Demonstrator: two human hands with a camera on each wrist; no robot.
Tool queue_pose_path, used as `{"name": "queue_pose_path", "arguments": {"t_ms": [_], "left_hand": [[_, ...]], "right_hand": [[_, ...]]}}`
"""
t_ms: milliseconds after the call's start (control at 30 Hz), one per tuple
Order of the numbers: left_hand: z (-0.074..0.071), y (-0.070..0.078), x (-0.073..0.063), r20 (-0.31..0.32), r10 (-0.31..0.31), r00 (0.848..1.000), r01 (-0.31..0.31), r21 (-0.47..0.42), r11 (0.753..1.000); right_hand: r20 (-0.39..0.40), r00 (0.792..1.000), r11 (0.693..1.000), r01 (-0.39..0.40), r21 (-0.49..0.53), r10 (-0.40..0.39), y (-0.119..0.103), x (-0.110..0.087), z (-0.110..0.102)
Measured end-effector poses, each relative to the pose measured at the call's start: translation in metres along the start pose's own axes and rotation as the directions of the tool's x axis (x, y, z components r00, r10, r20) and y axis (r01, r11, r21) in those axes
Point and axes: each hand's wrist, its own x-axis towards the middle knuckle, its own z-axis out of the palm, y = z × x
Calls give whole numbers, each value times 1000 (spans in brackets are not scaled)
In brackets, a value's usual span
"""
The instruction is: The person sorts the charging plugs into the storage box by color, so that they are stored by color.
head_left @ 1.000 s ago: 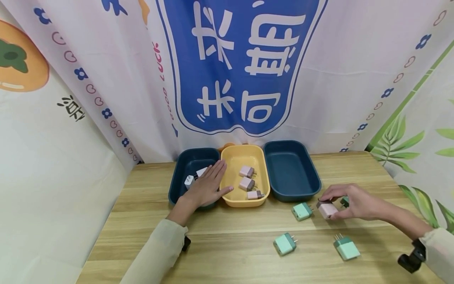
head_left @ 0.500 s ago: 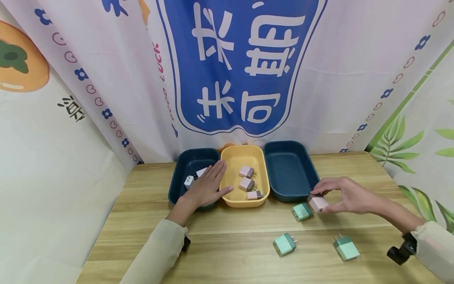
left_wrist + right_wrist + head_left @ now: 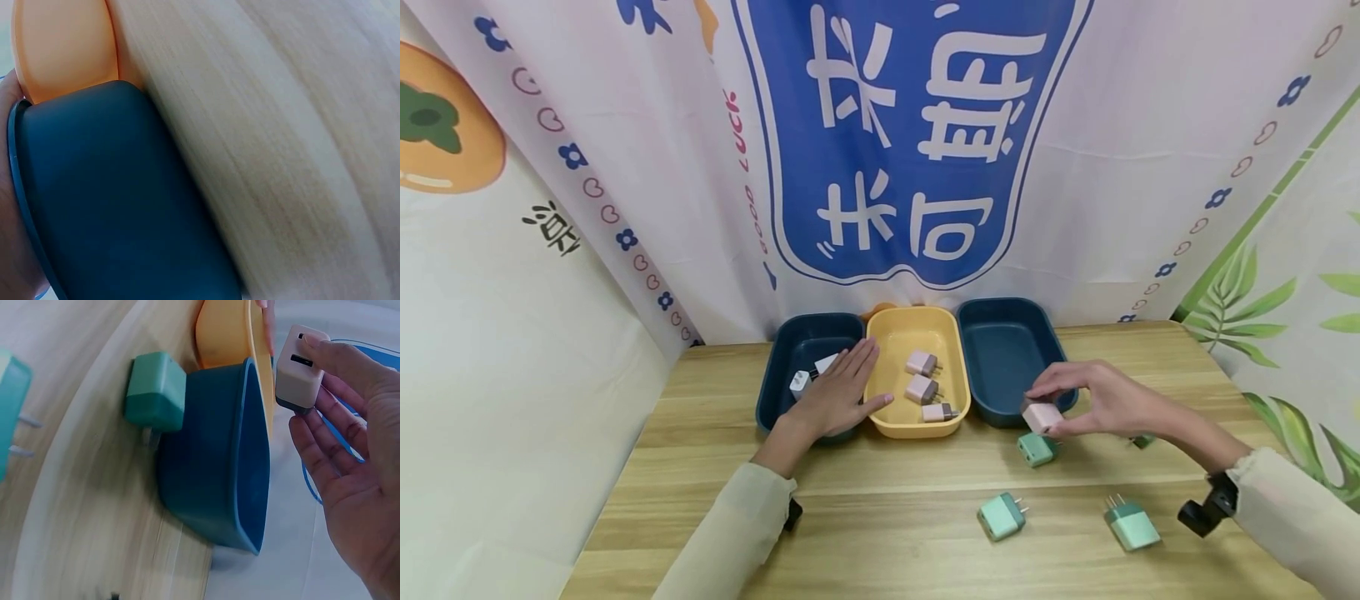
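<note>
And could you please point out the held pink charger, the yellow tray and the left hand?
Pink charger [image 3: 297,372], right wrist view: face with ports.
Yellow tray [image 3: 919,432], head view: front wall.
Left hand [image 3: 833,397], head view: back of the hand.

Beyond the wooden table [image 3: 865,546] I see a pale curtain [image 3: 1150,167], its blue panel [image 3: 908,125] between a printed orange fruit [image 3: 463,108] and green leaves [image 3: 1262,302].

There are four pink chargers [image 3: 919,388], four green chargers [image 3: 999,517] (one largely hidden), and at least two white chargers [image 3: 800,384]; two dark blue trays [image 3: 1009,358], one yellow tray [image 3: 898,335]; one left hand [image 3: 837,395], one right hand [image 3: 1101,402]; one wooden table [image 3: 872,550].
</note>
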Motion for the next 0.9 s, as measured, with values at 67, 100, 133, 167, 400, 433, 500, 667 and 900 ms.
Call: {"name": "queue_pose_path", "arguments": {"t_ms": [67, 100, 133, 167, 400, 433, 500, 667, 900], "left_hand": [[0, 0, 0, 2, 0, 1000, 0, 2, 1000], [0, 0, 0, 4, 0, 1000, 0, 3, 1000], [0, 0, 0, 3, 1, 1000, -1, 3, 1000], [0, 0, 0, 3, 3, 1000, -3, 3, 1000], [-1, 1, -1, 5, 0, 1000, 0, 19, 1000], [-1, 1, -1, 4, 0, 1000, 0, 20, 1000], [-1, 0, -1, 4, 2, 1000, -3, 17, 1000], [-3, 1, -2, 9, 2, 1000, -2, 13, 1000], [-2, 1, -1, 8, 1, 1000, -1, 14, 1000]], "right_hand": [[-1, 1000, 1000, 3, 6, -3, -1, 5, 1], [-1, 1000, 1000, 6, 4, -6, -1, 7, 1], [-2, 1000, 1000, 9, 4, -9, -1, 9, 2], [-4, 1000, 1000, 13, 7, -13, -1, 12, 3], [-21, 999, 999, 46, 29, -45, 3, 27, 10], [-25, 998, 998, 52, 29, -52, 3, 29, 11], [-30, 998, 997, 61, 39, -60, 3, 33, 13], [-31, 997, 996, 68, 50, -66, 2, 43, 17], [-26, 998, 997, 52, 55, -51, -1, 57, 21]]}}
